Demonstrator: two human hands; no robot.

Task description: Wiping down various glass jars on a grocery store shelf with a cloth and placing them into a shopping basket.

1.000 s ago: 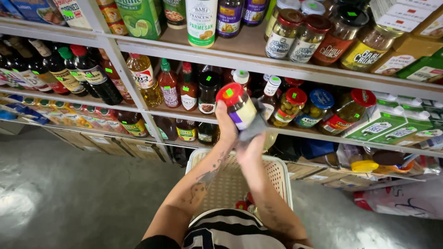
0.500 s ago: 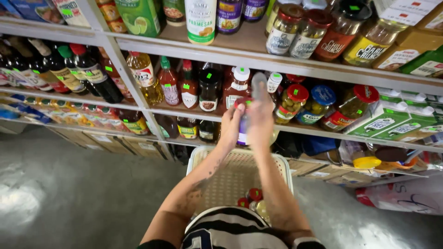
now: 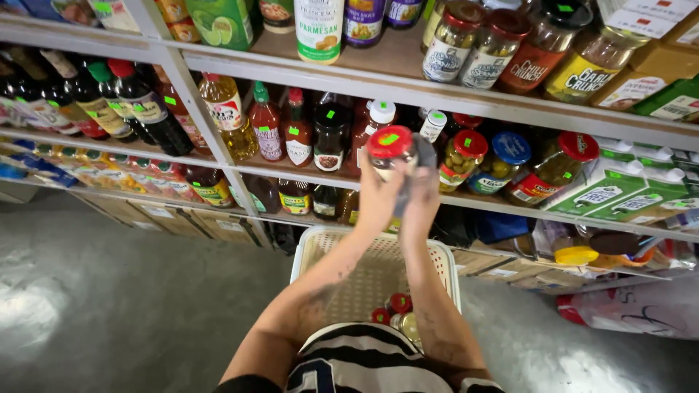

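Both hands are raised in front of the middle shelf (image 3: pixel 510 207). My left hand (image 3: pixel 378 198) grips a glass jar (image 3: pixel 391 149) with a red lid and a green sticker, held upright. My right hand (image 3: pixel 422 195) presses against the jar's right side and holds a dark grey flat object (image 3: pixel 427 151); what it is I cannot tell. The jar is level with a row of red- and blue-lidded jars (image 3: pixel 502 160) of green vegetables. Below my arms hangs a white plastic basket (image 3: pixel 445 260) with a few red-lidded jars (image 3: pixel 399 303) in it.
Sauce bottles (image 3: pixel 266 127) fill the middle shelf at left, with dark bottles (image 3: pixel 109 105) farther left. The top shelf (image 3: pixel 408 84) carries jars and cans. Green cartons (image 3: pixel 619 193) lie at right. Boxes and bags sit low down, over a grey concrete floor (image 3: pixel 109 306).
The jar was tilted with its label toward me; it has since been turned upright and lifted closer to the shelf. The hands have shifted slightly to the right.
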